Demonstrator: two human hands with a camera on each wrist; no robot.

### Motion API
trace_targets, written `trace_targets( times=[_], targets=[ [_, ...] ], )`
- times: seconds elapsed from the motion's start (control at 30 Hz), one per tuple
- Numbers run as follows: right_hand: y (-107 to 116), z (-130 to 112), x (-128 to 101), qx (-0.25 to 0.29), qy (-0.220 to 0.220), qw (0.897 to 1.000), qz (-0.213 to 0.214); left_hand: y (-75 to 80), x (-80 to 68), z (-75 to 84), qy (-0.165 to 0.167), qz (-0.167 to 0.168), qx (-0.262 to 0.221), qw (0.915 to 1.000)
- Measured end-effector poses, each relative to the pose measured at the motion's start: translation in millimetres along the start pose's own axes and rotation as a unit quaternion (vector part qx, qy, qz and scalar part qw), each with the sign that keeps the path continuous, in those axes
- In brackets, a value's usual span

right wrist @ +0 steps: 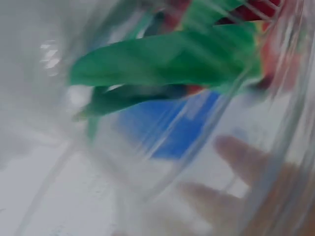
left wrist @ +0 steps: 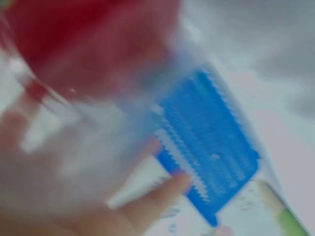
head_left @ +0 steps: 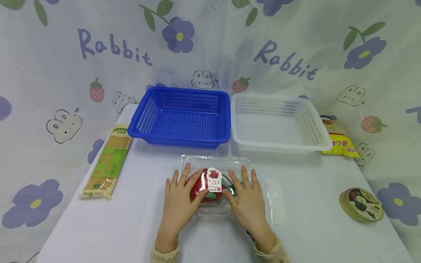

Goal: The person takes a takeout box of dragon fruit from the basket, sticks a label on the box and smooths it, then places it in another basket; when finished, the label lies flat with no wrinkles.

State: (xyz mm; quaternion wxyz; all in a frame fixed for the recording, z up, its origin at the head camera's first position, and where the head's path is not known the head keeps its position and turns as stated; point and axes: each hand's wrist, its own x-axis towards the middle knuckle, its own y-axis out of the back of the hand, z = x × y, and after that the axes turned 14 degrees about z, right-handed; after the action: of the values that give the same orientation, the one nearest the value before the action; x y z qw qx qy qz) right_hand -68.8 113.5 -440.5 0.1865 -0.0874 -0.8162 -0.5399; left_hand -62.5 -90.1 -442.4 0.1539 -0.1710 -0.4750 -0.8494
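A staged home-style setup: a white-covered surface (head_left: 138, 219) backed by a hung curtain (head_left: 49, 73) printed with flowers, strawberries and "Rabbit" (no real walls visible). Blue basket (head_left: 180, 117) and white basket (head_left: 277, 122) line the far edge, beside packaged groceries.

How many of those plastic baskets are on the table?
2, side by side at the back of the table: a blue basket on the left and a white basket on the right. None appears hidden.
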Motion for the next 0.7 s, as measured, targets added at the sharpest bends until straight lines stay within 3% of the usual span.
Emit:
trace_targets(
  times=[0.17, 0.33, 0.5, 0.7],
  targets=[
    [3.6, 20.3, -4.4, 0.095, -0.055, 0.993, -0.036, 6.1, -4.4, -26.3, 0.056, -0.050, -0.124, 0.9894],
    [0.7, 41.2, -12.9, 0.224, -0.073, 0.971, -0.053, 4.9, -10.1, -37.4, 0.077, -0.082, -0.225, 0.9679],
    [-5.7, 52.7, -21.1, 0.319, -0.050, 0.945, -0.057, 4.7, -12.8, -40.1, 0.077, -0.087, -0.260, 0.9586],
    [-6.7, 56.9, -23.3, 0.358, -0.023, 0.930, -0.075, 2.9, -14.0, -39.9, 0.079, -0.094, -0.275, 0.9536]
  ],
)
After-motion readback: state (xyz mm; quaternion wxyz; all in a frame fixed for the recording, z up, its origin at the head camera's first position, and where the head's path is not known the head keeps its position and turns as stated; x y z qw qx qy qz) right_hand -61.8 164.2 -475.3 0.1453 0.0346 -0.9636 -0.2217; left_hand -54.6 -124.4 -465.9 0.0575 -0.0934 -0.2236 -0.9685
